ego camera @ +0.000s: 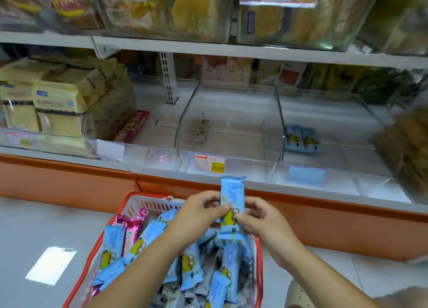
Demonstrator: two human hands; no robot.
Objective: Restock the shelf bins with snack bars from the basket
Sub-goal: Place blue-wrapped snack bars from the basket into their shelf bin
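A blue snack bar (pixel 232 196) with a yellow cartoon figure stands upright above the basket. My left hand (pixel 199 211) pinches its left edge and my right hand (pixel 261 219) pinches its right edge. Below them a red basket (pixel 148 197) holds several blue bars (pixel 111 243), some pink bars (pixel 133 229) and grey wrappers. On the lower shelf stand clear bins: the right bin (pixel 328 175) holds two blue bars (pixel 302 139), the middle bin (pixel 231 166) holds one brownish bar (pixel 202 129), and the left bin (pixel 148 155) holds a red packet (pixel 133 126).
Yellow and cream cake packs (pixel 55 101) fill the bin at far left. Brown snacks (pixel 407 150) fill a bin at far right. An upper shelf (pixel 231 49) carries more clear bins with price tags. An orange shelf base (pixel 324 224) runs behind the basket above a pale tiled floor.
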